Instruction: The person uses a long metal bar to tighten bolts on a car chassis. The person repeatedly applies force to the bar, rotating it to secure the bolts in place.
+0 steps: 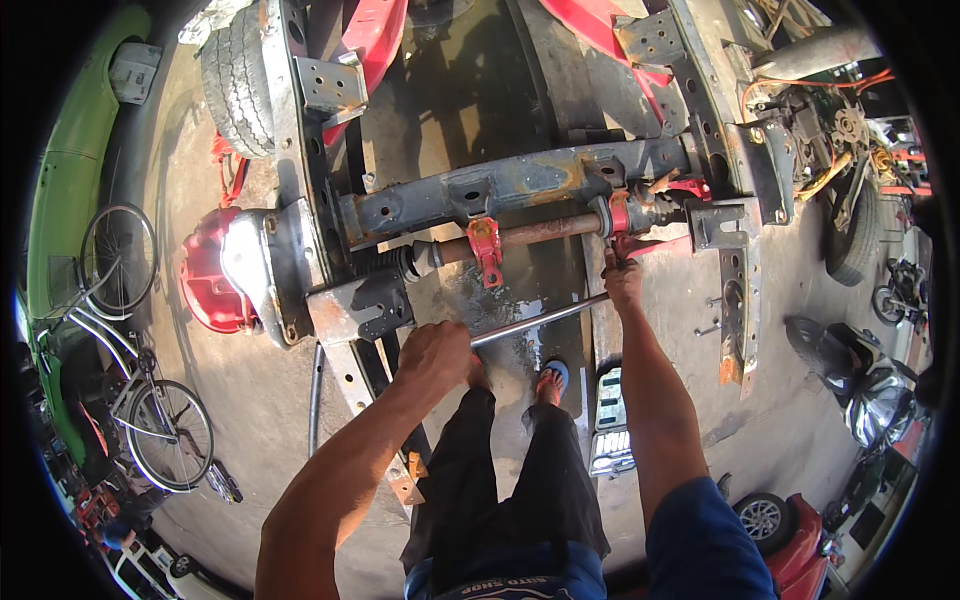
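My left hand point(435, 355) is closed in a fist around the near end of a long, shiny steel bar point(540, 320). The bar slants up to the right, and its far end disappears at my right hand point(623, 282). That hand's fingers are curled at the bar's end, just under a red clamp bracket point(619, 214); the bar's head is hidden there. A rusty brown steering rack tube point(548, 231) runs through this bracket and a second red bracket point(485, 252) on the left. Behind it lies the dark crossmember point(540, 180) of a vehicle frame.
Frame rails point(296, 150) stand on both sides, with a red differential housing point(212, 270) at left. A tool case point(610, 420) lies on the floor by my feet. Bicycle point(145, 400) and green car body point(75, 180) are far left; a tyre point(855, 235) and motorcycle parts are right.
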A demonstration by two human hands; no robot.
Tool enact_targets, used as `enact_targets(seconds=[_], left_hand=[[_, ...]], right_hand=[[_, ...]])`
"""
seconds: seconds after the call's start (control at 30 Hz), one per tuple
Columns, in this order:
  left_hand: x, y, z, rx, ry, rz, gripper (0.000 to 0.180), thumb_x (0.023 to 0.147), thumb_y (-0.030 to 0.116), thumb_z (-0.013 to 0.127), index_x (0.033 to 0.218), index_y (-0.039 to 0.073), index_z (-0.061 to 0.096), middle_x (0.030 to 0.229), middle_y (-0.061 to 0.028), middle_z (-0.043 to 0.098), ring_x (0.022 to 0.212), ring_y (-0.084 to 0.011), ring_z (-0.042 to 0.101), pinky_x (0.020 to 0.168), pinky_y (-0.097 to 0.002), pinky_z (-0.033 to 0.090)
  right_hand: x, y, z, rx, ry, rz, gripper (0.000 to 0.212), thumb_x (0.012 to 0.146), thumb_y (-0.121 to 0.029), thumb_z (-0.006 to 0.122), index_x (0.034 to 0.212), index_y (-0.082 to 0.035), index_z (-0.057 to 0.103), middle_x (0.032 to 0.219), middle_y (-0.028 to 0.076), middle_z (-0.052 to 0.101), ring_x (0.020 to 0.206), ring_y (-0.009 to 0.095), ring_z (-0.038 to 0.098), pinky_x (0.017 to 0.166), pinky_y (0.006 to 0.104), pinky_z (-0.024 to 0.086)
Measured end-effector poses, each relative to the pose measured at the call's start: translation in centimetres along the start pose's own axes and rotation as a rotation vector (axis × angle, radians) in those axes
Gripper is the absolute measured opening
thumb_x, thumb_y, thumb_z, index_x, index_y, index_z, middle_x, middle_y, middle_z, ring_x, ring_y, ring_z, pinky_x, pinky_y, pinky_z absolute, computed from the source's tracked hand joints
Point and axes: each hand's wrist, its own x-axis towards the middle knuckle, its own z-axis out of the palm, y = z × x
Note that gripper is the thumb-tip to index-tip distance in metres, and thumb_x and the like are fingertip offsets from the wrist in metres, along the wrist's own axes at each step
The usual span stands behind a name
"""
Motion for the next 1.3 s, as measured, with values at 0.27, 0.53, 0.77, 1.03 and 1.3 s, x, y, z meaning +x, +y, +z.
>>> enact_targets(seconds=[0.27,0.53,0.77,1.03,1.3], left_hand=[[1.9,0.6,-2.4,-0.171,-0.192,-0.193,0.029,0.081,0.012,0.06,0.103,0.0,0.074,0.112,-0.0241,0.069,0.107,-0.0403,0.067,0.09,-0.0486,0.056],[2.7,0.0,-1.9,-0.138,-0.245,-0.214,0.03,0.084,0.016,0.056,0.109,0.008,0.072,0.11,-0.0163,0.071,0.111,-0.0395,0.066,0.086,-0.0547,0.057],[5.7,-2.7,3.3,-0.097,-0.347,-0.218,0.025,0.081,0.023,0.062,0.098,0.01,0.075,0.105,-0.0161,0.072,0.103,-0.0371,0.069,0.085,-0.0472,0.057],[6.3,-2.8,3.1,-0.003,-0.355,-0.2,0.028,0.081,0.031,0.065,0.094,0.009,0.076,0.099,-0.0162,0.073,0.096,-0.0339,0.072,0.084,-0.0437,0.057],[6.3,-2.7,2.3,0.008,-0.323,-0.162,0.029,0.083,0.034,0.065,0.094,0.01,0.076,0.095,-0.0155,0.073,0.094,-0.0342,0.071,0.081,-0.0432,0.057]], right_hand=[[0.1,-0.7,0.1,-0.19,-0.131,-0.008,0.045,0.091,-0.049,0.066,0.11,-0.008,0.064,0.094,0.017,0.072,0.097,0.038,0.068,0.081,0.0454,0.051],[-0.2,-1.4,0.8,-0.576,-0.002,0.074,0.059,0.095,-0.058,0.049,0.082,-0.004,0.069,0.083,0.025,0.069,0.082,0.044,0.069,0.065,0.0498,0.055],[0.3,-0.1,0.3,-0.803,-0.219,-0.264,0.024,0.095,-0.021,0.052,0.113,-0.009,0.061,0.107,0.009,0.069,0.095,0.024,0.066,0.078,0.0356,0.053],[0.7,2.7,1.1,-0.899,-0.141,-0.315,0.02,0.098,-0.018,0.046,0.115,-0.013,0.057,0.11,-0.001,0.064,0.097,0.011,0.06,0.08,0.0231,0.051],[0.5,-0.1,0.4,-0.832,-0.207,-0.233,0.034,0.098,-0.033,0.05,0.115,-0.004,0.055,0.1,0.008,0.065,0.092,0.024,0.062,0.078,0.0334,0.051]])
